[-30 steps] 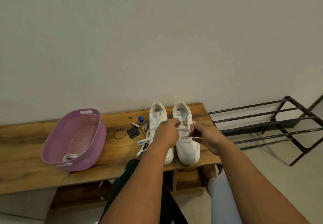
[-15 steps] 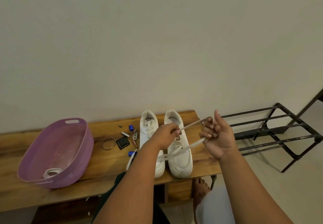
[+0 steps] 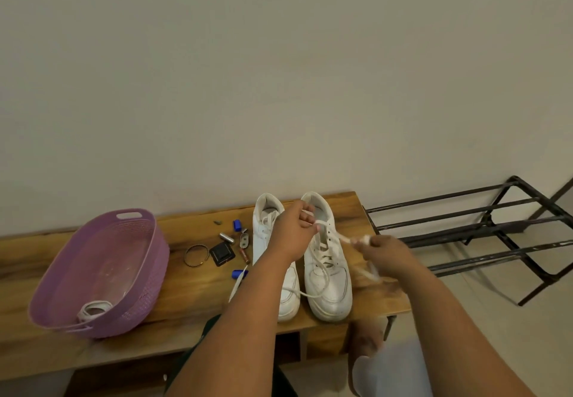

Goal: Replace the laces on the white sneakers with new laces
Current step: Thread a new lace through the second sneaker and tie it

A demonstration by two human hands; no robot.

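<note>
Wooden bench (image 3: 198, 288) against bare wall: your right hand (image 3: 384, 252) has dropped from its raised pull (0.5 s back), fingers still pinching the lace (image 3: 347, 239), left hand (image 3: 291, 232) pinching it at the right sneaker (image 3: 327, 260)'s eyelets, so 1 more crossing looks freed.

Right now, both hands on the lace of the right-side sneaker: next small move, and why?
Probably draw the white lace further out to the right with the right hand, which pinches it, while the left hand holds the strand at the upper eyelets of the right-side white sneaker. The lace is still crossed through the lower eyelets, so it seems only partly worked through.
</note>
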